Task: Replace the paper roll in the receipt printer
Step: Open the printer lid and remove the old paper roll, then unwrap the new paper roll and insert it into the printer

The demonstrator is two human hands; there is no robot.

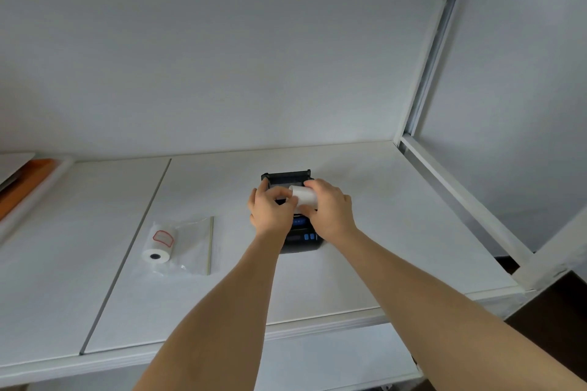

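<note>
White paper roll [305,194] held over the open black receipt printer [297,225] on the table [397,232], right hand [330,211] curled around it, left hand [271,211] pinching its end. Nearby, a clear bag [193,244] holds another roll [158,243].

receipt printer [298,240] mostly hidden behind both hands, orange item [23,182] cut off at left edge

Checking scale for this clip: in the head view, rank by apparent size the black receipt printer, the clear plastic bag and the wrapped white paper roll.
1. Black receipt printer, partly covered by hands
2. Clear plastic bag, close to it, so unsure
3. Wrapped white paper roll
</note>
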